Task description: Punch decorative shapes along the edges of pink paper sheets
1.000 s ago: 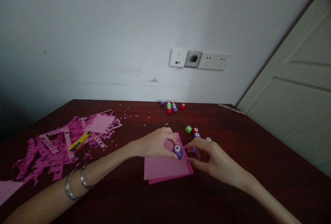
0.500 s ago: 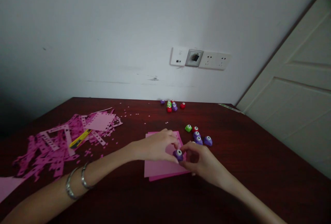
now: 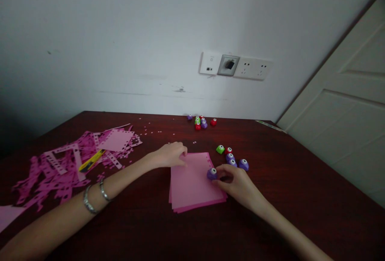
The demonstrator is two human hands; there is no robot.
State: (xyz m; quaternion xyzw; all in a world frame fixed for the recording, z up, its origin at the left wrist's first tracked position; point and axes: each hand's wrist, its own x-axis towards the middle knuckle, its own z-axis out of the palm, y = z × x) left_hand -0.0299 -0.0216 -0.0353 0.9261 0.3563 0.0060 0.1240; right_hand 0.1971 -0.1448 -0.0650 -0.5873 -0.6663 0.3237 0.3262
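A small stack of pink paper sheets lies on the table, its top sheet showing punched holes along the upper right edge. At that right edge, my right hand has its thumb and fingers closed on a purple craft punch with a round white button. My left hand is over the stack's upper left corner. Its fingers are curled, with a gap between thumb and forefinger, and the thumb touches or hovers just above the paper. That corner is hidden under the hand.
Green, red and purple punches stand just beyond my right hand, and more near the wall. Left lie punched pink strips, a pink sheet, a yellow cutter knife and paper bits. Sockets sit in the wall.
My left hand has left the punch and moved up and left to the paper's corner. My right hand keeps the punch at the right edge. The sheets have shifted slightly.
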